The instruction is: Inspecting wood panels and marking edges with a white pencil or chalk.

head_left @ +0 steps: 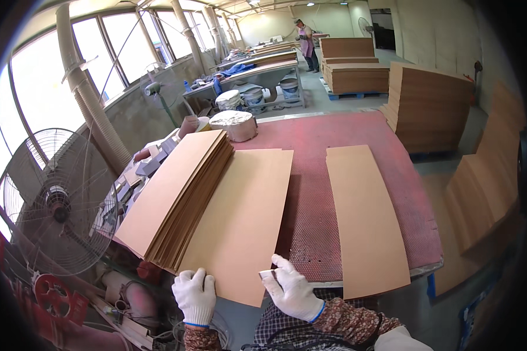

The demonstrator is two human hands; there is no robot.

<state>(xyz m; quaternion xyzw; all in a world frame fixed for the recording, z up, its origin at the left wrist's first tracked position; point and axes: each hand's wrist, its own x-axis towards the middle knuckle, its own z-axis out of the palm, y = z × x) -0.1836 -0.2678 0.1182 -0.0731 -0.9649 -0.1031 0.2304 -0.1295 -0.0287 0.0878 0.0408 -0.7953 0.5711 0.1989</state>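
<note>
A thin light-brown wooden board [240, 210] lies lengthwise before me on a red mesh-covered table [310, 228], its near end past the table edge. My left hand [194, 295], in a white knit glove, has its fingers curled at the board's near left corner. At the near right corner is my right hand [294, 291], gloved too, its fingers closed on a small flat piece [267, 273] with a pale edge, whose kind I cannot make out. Left of the board rises a stack of similar boards [173, 193]. Another single board [366, 216] lies apart on the right.
A large wire fan [58, 202] stands close on my left. Tall board stacks [427, 108] stand on the right. A plastic-covered tub [234, 124] sits at the table's far left. Farther back, a person [306, 44] stands near workbenches [246, 73].
</note>
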